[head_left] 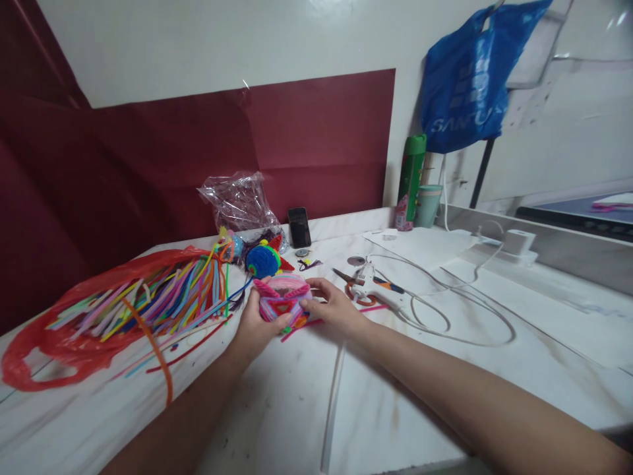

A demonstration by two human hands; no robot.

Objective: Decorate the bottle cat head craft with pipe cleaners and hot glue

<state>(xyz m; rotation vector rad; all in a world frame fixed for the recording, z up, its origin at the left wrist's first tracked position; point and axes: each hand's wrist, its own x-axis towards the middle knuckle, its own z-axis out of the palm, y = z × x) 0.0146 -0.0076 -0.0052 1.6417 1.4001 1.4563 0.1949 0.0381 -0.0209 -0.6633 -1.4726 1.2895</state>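
Between my two hands is a pink pipe-cleaner craft [284,298], with lilac bands, a darker pink raised edge along its top and spots of orange and green low down. My left hand [260,326] grips its left side, the thumb across the lower front. On the right side, my right hand [329,305] has its fingers and thumb pressed on it. Just behind it lie a blue wound ball with green and red parts [263,260] and a smaller light-blue figure with yellow and orange [230,248]. A pink pipe cleaner [373,308] extends to the right.
Left, a red plastic bag [74,366] holds many coloured pipe cleaners [168,293]. Right are a white glue gun [378,290], scissors [352,278] and looping cable [494,343]. Behind stand a phone [299,227], clear wrapper [240,201], green spray can [411,181] and cup [428,206].
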